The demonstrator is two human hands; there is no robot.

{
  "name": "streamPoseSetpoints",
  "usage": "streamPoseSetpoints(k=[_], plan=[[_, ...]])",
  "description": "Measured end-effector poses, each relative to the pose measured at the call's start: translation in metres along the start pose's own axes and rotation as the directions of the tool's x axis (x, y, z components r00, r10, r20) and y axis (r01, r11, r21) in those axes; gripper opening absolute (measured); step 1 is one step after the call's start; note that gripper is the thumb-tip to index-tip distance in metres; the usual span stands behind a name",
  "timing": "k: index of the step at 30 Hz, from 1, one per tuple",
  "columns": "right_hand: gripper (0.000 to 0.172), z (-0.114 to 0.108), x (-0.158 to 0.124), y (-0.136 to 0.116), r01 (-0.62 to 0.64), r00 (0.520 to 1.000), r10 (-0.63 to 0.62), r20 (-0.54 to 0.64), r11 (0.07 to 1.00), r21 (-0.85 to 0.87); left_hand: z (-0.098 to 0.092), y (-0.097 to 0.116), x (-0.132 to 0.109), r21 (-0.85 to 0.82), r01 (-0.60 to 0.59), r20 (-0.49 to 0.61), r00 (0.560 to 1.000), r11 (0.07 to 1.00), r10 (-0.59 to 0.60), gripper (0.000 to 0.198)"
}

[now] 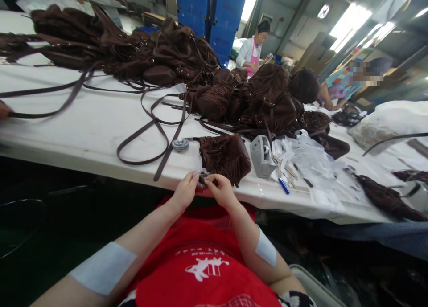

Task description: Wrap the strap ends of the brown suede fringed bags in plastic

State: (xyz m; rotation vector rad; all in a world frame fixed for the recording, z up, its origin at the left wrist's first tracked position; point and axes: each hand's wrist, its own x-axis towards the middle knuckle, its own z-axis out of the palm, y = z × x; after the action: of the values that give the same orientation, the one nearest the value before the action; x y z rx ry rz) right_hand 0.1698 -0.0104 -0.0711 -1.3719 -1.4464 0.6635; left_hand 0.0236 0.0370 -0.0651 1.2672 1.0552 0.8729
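At the table's front edge, my left hand [186,191] pinches a small dark piece with greyish, see-through wrapping [202,177]. My right hand [220,190] grips the same piece from the other side, fingers pressed together; its exact kind is too small to tell. Just beyond my fingers lies a brown fringed bag [227,155], its fringe hanging towards the table edge. A grey coiled roll [180,145] rests to the left of that bag, next to a long brown strap [167,157].
Brown fringed bags [264,97] pile up across the white table [83,133]. A grey tape dispenser [263,156], blue pen [284,186] and clear plastic bags [304,160] lie to the right. Two people [252,53] work beyond; another person's hand [4,110] shows at far left.
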Motion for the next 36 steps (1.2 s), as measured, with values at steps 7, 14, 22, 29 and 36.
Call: streamPoseSetpoints(k=[7, 14, 22, 29, 36], plan=[[0.007, -0.010, 0.008, -0.006, -0.048, 0.959, 0.109, 0.261, 0.972, -0.230, 0.000, 0.005, 0.000, -0.298, 0.102, -0.027, 0.993, 0.949, -0.115, 0.046], [0.020, -0.003, 0.010, -0.008, 0.053, 0.982, -0.022, 0.186, 0.985, -0.162, -0.007, 0.019, 0.001, -0.385, 0.183, 0.095, 0.983, 0.905, -0.158, 0.042], [0.008, 0.017, 0.011, -0.006, -0.002, 0.999, 0.007, 0.044, 0.994, -0.111, 0.000, 0.007, -0.005, -0.239, 0.033, -0.085, 0.995, 0.970, -0.055, 0.040], [0.014, 0.024, 0.004, -0.016, -0.012, 0.997, 0.032, 0.072, 0.966, -0.257, 0.012, 0.004, -0.005, -0.220, 0.034, -0.281, 0.955, 0.975, -0.096, 0.023], [0.019, 0.023, -0.015, -0.015, 0.034, 0.997, 0.001, 0.082, 0.904, -0.426, 0.007, 0.011, 0.006, -0.359, 0.160, -0.120, 0.969, 0.920, -0.216, 0.024]])
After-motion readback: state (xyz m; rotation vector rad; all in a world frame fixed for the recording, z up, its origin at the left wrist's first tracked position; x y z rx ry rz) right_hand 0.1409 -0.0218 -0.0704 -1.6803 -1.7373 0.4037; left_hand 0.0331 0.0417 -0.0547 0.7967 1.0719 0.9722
